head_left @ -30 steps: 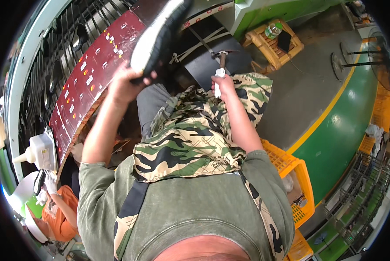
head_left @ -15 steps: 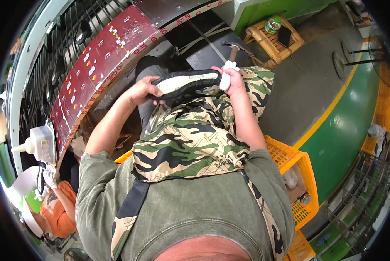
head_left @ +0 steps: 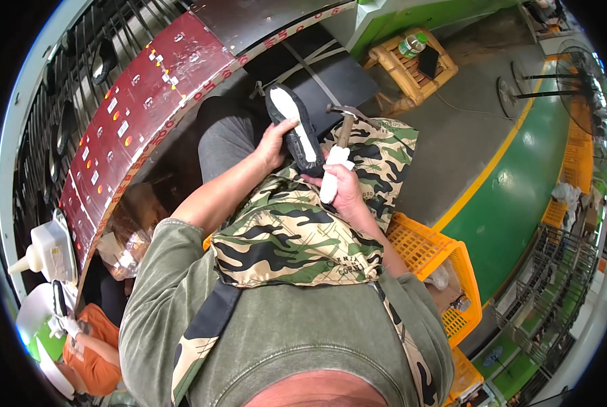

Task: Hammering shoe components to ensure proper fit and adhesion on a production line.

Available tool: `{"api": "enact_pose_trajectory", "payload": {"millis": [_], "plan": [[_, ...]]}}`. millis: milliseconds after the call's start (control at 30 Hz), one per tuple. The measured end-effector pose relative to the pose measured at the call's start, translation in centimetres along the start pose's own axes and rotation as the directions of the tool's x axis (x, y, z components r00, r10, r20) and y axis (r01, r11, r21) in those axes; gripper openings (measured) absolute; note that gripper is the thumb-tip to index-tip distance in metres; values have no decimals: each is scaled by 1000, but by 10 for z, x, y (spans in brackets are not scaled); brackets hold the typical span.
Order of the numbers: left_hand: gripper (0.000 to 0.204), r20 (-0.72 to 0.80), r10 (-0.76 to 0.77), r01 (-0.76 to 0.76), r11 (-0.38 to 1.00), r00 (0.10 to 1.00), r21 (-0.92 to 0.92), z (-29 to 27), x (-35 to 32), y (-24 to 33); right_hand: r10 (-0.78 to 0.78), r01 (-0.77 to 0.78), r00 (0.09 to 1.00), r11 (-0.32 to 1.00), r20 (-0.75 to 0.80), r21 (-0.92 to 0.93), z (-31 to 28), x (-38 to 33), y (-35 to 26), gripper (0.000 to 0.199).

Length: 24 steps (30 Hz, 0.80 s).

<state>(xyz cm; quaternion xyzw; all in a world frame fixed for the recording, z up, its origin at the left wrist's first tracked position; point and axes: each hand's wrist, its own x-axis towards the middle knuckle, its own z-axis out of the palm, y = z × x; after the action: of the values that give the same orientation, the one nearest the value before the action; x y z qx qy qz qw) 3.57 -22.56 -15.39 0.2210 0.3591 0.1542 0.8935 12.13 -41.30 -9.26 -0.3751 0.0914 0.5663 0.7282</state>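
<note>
Left hand (head_left: 274, 144) wraps its fingers around the black shoe with a white insole (head_left: 294, 127), bracing it on the lap; right hand (head_left: 344, 186) grips the white-wrapped hammer (head_left: 335, 159) beside it

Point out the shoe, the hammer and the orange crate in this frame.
shoe (head_left: 296, 132), head view, on the white insole, held by the left hand (head_left: 274, 144).
hammer (head_left: 332, 178), head view, on the white-wrapped handle in the right hand (head_left: 347, 193).
orange crate (head_left: 422, 247), head view, on its slotted wall.

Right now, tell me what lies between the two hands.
In the head view, the black shoe lies between the left hand and the right hand, which grips a hammer.
</note>
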Motion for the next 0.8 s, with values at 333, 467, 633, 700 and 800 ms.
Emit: {"api": "enact_pose_trajectory", "payload": {"millis": [333, 467, 633, 700, 800], "plan": [[36, 13, -515, 495, 831, 857, 252, -47, 45, 35, -180, 132, 984, 709, 3, -693, 26, 42, -53, 32], [38, -33, -445, 439, 863, 895, 249, -49, 41, 32, -555, 518, 778, 303, 293, -800, 98, 36, -104, 23], [43, -44, -343, 338, 882, 938, 329, -41, 41, 31, -695, 489, 615, -36, 373, -872, 26, 101, -40, 38], [44, -62, -326, 327, 879, 943, 347, -37, 36, 29, -381, 158, 911, -26, 156, -987, 4, 113, -37, 34], [46, -86, -329, 337, 869, 940, 362, -43, 38, 30, -278, 73, 959, 410, -49, -909, 56, 108, -81, 30]]}}
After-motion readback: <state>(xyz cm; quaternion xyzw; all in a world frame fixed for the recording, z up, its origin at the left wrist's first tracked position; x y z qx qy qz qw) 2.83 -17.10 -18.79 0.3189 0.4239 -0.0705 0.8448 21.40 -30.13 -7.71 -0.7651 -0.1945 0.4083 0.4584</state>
